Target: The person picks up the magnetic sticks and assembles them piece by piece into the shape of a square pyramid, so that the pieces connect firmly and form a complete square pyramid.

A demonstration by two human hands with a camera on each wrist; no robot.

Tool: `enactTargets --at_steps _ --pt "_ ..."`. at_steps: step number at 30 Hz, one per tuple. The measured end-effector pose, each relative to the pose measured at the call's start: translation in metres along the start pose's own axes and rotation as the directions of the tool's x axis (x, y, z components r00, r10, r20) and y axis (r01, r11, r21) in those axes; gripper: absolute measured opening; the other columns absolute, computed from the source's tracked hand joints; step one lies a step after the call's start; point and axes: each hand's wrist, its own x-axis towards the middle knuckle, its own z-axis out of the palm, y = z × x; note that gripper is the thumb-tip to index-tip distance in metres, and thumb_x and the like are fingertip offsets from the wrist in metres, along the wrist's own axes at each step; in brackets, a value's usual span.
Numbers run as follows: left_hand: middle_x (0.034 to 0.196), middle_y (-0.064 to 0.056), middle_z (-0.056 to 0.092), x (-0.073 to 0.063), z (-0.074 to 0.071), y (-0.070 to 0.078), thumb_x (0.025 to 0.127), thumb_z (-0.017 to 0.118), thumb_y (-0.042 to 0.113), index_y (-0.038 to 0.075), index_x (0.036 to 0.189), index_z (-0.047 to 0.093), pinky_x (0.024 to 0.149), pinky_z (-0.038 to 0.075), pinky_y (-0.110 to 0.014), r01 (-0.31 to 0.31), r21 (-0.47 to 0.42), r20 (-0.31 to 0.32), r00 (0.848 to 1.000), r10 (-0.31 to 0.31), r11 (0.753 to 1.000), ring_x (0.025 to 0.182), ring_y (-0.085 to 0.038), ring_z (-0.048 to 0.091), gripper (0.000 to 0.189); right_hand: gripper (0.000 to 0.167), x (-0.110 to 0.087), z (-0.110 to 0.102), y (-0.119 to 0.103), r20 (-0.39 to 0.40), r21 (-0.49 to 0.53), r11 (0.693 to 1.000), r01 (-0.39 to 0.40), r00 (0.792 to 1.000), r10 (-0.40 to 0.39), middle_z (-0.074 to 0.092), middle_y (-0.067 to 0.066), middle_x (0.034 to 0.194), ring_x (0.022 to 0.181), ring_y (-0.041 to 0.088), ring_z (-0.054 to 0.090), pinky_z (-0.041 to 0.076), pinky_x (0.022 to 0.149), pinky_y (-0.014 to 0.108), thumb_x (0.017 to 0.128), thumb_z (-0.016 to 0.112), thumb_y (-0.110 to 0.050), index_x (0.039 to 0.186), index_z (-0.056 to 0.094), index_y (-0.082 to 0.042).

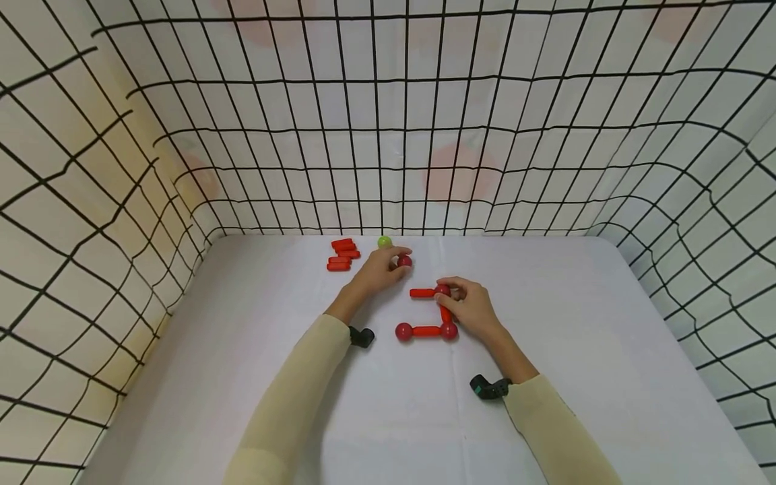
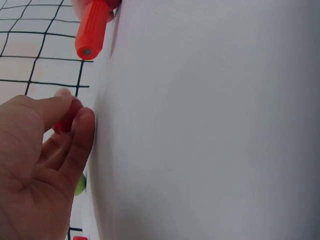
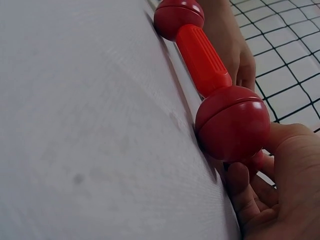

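Across from you and on both sides stands a tall black wire fence, with a pale backdrop behind it that has soft pink spots. In front of you is the big white counter. Your two light tan sleeves, the left sleeve and the right sleeve, reach in over it from the near side.

Your left hand is farther away than your right hand. Your left hand pinches a loose red ball between the thumb and fingers. Your right hand pinches the far corner ball of a red shape, with the thumb on the near side.

The red shape lies near the middle of the counter. It has three balls and three sticks, and looks like a backwards C with square corners. Its near row goes ball, stick, ball. One stick runs away from you to the corner ball, and the far stick points left from there.

A small heap of red sticks lies to the left of your left hand. A dark camera sits on your left wrist, and one more sits on your right. The loose red ball is beyond the red shape, apart from it. A green ball sits just past your left hand. Smallest of all, a gray dot shows on the free tip of the far stick.
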Motion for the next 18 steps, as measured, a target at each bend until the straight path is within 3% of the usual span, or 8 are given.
enactTargets --at_steps 11,18 --pt "0.111 0.003 0.072 -0.041 -0.011 -0.006 0.094 0.076 0.034 0.02 0.132 0.07 0.091 0.059 -0.032 0.062 -0.093 -0.02 0.998 -0.064 0.994 0.103 -0.017 0.066 0.041 0.035 0.0 0.001 -0.002 -0.016 -0.01 1.0 -0.005 1.0 0.005 0.068 0.009 0.1 0.078 0.023 0.06 0.051 0.055 0.024 0.096 0.074 -0.027 0.128 0.071 -0.015" --pt "0.11 0.002 0.073 -0.062 -0.009 -0.005 0.093 0.078 0.027 0.017 0.128 0.07 0.098 0.058 -0.033 0.033 -0.14 0.008 0.999 -0.032 0.99 0.105 -0.016 0.069 0.037 0.034 -0.002 0.001 -0.002 -0.027 0.001 1.0 -0.01 1.0 0.01 0.069 0.009 0.099 0.074 0.023 0.06 0.051 0.054 0.024 0.095 0.075 -0.027 0.127 0.071 -0.015"
